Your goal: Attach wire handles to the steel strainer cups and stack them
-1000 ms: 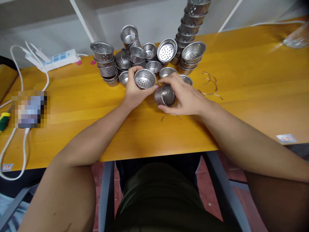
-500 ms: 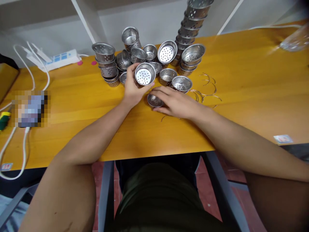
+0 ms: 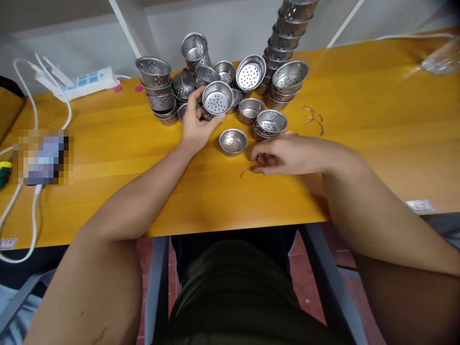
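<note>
Workplace seen from the head, clock directions read from the lone cup [image 3: 233,143], which stands upright, perforated base down, on the desk [image 3: 201,191]; the desk's front edge crosses at 6 o'clock, with open wood between it and the cup, broadening through 7 and 8 o'clock beyond the left forearm; at 3 to 4 o'clock the right forearm spans the surface, and more wood extends past it.

Room is tight from 10 to 2 o'clock: shorter stack [image 3: 160,100] at 10, tall stack [image 3: 285,40] against the wall at 1, nested pair of cups [image 3: 272,122] at 2; loose wires [image 3: 318,122] lie between 2 and 3.

The left hand [image 3: 197,120], at about 10 o'clock, has its grip closed round the held cup [image 3: 217,98], at 11, rim upward; the right hand [image 3: 282,155], at between 3 and 4, has a loosely curled grip, apart from the lone cup; its fingertips meet or cover one end of a curved wire [image 3: 245,173] at 5 o'clock; whether the wire is pinched cannot be told.

Compared with half a second earlier, the right hand has left the lone cup, formerly under its fingers, and drawn toward 4 o'clock; the held cup sits slightly farther toward 12.
</note>
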Available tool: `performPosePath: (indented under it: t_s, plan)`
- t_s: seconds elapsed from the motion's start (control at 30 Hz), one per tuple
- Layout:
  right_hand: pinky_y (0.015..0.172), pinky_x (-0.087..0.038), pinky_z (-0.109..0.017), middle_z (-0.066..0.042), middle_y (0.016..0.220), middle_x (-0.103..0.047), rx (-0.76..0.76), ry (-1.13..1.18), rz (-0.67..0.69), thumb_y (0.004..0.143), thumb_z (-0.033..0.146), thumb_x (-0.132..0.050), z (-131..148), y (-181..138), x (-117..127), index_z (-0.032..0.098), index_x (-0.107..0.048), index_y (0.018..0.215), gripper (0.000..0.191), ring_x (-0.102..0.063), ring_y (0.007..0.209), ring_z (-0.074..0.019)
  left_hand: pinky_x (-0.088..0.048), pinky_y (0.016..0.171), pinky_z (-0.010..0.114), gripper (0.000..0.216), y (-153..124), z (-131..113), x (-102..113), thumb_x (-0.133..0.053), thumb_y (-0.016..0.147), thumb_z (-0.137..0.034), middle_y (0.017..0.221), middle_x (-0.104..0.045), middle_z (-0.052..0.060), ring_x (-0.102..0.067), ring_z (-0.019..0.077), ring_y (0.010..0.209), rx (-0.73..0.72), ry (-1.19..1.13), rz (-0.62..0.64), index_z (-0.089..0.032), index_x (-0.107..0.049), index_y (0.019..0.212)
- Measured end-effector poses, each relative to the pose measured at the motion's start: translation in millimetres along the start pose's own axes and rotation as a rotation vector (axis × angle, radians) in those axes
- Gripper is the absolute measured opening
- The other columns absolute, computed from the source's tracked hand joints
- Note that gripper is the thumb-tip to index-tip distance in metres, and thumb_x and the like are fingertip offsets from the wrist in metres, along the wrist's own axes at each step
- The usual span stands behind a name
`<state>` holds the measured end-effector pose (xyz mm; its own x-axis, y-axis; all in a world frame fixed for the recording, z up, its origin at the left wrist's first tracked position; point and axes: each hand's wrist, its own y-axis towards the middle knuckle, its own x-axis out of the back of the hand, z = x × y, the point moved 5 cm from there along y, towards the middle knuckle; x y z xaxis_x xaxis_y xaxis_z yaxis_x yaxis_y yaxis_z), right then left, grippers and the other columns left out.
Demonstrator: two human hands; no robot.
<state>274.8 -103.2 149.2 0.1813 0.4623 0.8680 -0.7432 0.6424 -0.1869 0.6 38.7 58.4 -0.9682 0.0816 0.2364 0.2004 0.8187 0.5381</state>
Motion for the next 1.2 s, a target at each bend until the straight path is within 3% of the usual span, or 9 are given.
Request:
performPosePath:
  t_s: [0.17,0.3,0.4,0.57,0.8,0.9,1.1,1.2]
  plan:
    - [0.077,-0.044,-0.039,-0.006,0.101,-0.089,-0.007,-0.138,-0.028,0.115,0.023,-0.075,10.2,8.4,-14.4,0.026,-0.079,0.101,0.015,-0.075,0.084,-0.025,-0.075,0.135,0.068,0.125,-1.7,-14.3,-3.2,-0.081,0.098,-0.115,0.18,-0.073,0.016,-0.076,0.046,0.168,0.027,-0.071,0.123,-0.047,-0.049,0.198]
    - [0.075,-0.037,-0.041,-0.015,0.107,-0.093,-0.115,-0.406,-0.055,0.115,0.014,-0.07,35.3,14.5,-19.7,0.02,-0.088,0.107,0.021,-0.08,0.089,-0.0298,-0.079,0.122,0.065,0.113,3.3,12.9,-0.4,-0.083,0.098,-0.114,0.159,-0.081,0.012,-0.085,0.0401,0.146,0.041,-0.158,0.054,-0.048,-0.06,0.187]
    - [0.075,-0.034,-0.041,-0.018,0.118,-0.096,-0.147,-0.487,-0.022,0.115,0.012,-0.072,46.7,19.5,-21.7,0.016,-0.092,0.117,0.021,-0.082,0.092,-0.0306,-0.074,0.131,0.062,0.109,7.6,32.7,2.1,-0.094,0.094,-0.109,0.148,-0.083,0.011,-0.085,0.0374,0.147,-0.005,-0.156,-0.018,-0.04,-0.068,0.175]
    - [0.075,-0.029,-0.04,-0.018,0.12,-0.096,-0.154,-0.494,0.023,0.116,0.018,-0.072,44.2,23.1,-21.8,0.015,-0.091,0.124,0.02,-0.08,0.094,-0.0296,-0.062,0.147,0.065,0.115,8.0,51.1,2.5,-0.106,0.088,-0.104,0.157,-0.079,0.011,-0.08,0.0388,0.162,-0.091,-0.094,0.003,-0.034,-0.065,0.169]
    - [0.075,-0.031,-0.039,-0.012,0.11,-0.092,-0.132,-0.359,0.017,0.111,0.016,-0.076,32.9,17.7,-17.3,0.019,-0.087,0.113,0.011,-0.074,0.087,-0.0253,-0.071,0.137,0.075,0.105,3.7,62.5,-1.8,-0.095,0.1,-0.104,0.158,-0.075,0.012,-0.086,0.04,0.151,-0.096,-0.155,-0.005,-0.039,-0.063,0.177]
    - [0.075,-0.032,-0.038,-0.01,0.107,-0.09,-0.146,-0.314,0.051,0.113,0.016,-0.077,33.8,12.6,-13.1,0.02,-0.086,0.109,0.01,-0.071,0.084,-0.0234,-0.075,0.131,0.073,0.107,2.7,61.4,-6.2,-0.094,0.099,-0.106,0.155,-0.075,0.011,-0.09,0.0367,0.14,-0.093,-0.154,0.001,-0.039,-0.064,0.176]
    - [0.075,-0.031,-0.039,-0.013,0.1,-0.09,-0.226,-0.371,0.093,0.114,0.013,-0.078,47.5,11.4,-11.1,0.018,-0.092,0.103,0.019,-0.073,0.083,-0.0253,-0.079,0.125,0.071,0.106,1.0,58.1,-9.1,-0.095,0.1,-0.105,0.155,-0.075,0.012,-0.09,0.0366,0.136,-0.096,-0.149,0.005,-0.039,-0.064,0.177]
    - [0.073,-0.027,-0.04,-0.015,0.105,-0.094,-0.188,-0.466,0.112,0.114,0.011,-0.08,55.3,17.8,-13.5,0.017,-0.095,0.106,0.017,-0.076,0.084,-0.0258,-0.078,0.125,0.073,0.103,0.6,57.9,-7.3,-0.096,0.1,-0.103,0.156,-0.074,0.012,-0.09,0.0382,0.14,-0.107,-0.165,0.007,-0.04,-0.065,0.176]
